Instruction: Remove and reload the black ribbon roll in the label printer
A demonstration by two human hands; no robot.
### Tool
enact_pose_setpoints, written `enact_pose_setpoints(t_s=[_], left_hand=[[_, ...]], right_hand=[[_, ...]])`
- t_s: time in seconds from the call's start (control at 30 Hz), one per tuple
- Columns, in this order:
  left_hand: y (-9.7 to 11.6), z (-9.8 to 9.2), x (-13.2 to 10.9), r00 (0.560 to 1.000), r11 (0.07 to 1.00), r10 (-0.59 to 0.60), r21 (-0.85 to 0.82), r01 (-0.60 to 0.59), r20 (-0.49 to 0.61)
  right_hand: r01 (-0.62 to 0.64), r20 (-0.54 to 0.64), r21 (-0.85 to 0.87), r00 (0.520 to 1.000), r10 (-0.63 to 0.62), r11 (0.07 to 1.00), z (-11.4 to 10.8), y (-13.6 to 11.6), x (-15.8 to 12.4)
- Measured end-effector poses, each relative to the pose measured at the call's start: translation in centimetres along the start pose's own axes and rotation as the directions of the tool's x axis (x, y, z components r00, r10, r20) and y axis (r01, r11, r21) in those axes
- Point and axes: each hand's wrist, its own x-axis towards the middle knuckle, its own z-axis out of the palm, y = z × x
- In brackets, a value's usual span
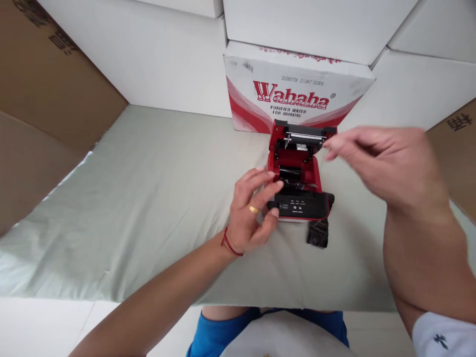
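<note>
A small red and black printer [300, 208], which looks like a label printer, stands on the cloth with its lid [305, 134] raised and its inside showing. My left hand [253, 208], with a ring and a red cord bracelet, grips the printer's left front corner between thumb and fingers. Beside the lid's right end, my right hand [379, 158] is pinched and slightly blurred. What its fingertips hold, if anything, cannot be made out. Dark, shiny material lies across the printer's inside. A crumpled black strip [318, 234] lies by its front right corner.
A white and red Wahaha water carton [297, 89] stands right behind the printer, against stacked white boxes [171, 54]. Brown cartons flank the table on the left [48, 114] and right [455, 148]. A pale green cloth [148, 198] covers the table, whose front edge is near my lap.
</note>
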Motion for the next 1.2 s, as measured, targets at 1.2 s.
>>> enact_pose_setpoints(t_s=[1.2], left_hand=[[3.0,-1.2,-0.2,0.913,0.825,0.394,0.395,-0.403,0.108]], right_hand=[[0.4,0.492,-0.335,0.846,-0.203,0.853,0.1,-0.1,-3.6]])
